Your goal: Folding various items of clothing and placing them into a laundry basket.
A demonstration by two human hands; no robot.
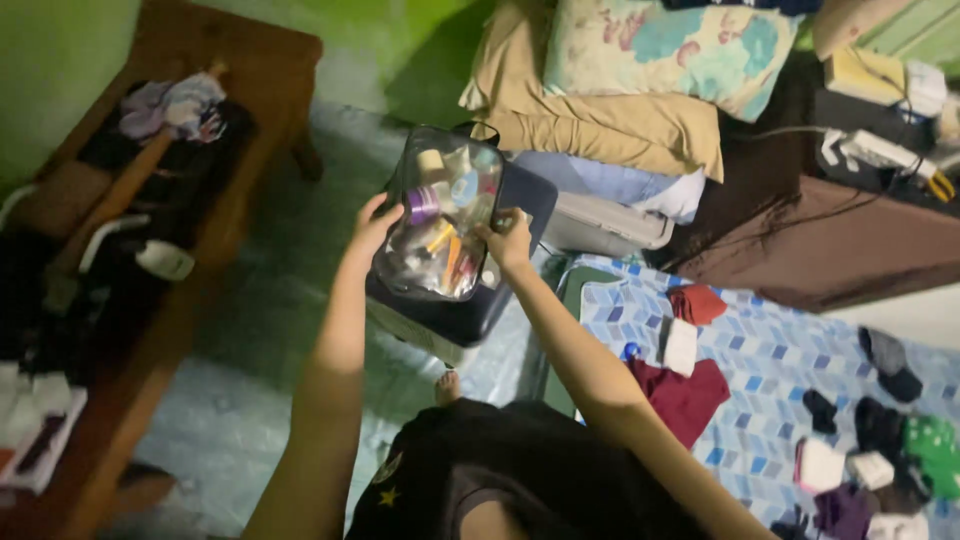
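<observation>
Both of my hands hold a clear plastic pouch [440,215] packed with several small bottles and tubes. My left hand [372,222] grips its left edge and my right hand [508,240] grips its right edge. The pouch hangs just above a dark navy suitcase [460,305] that stands on the floor in front of me. My foot shows below the suitcase.
A wooden bench [230,70] with clothes and odds and ends runs along the left. A bed with a tan blanket [600,125] and a patterned pillow [670,45] lies behind. A blue patterned mat [760,360] on the right bears scattered clothes. A brown table [840,240] with cables stands at far right.
</observation>
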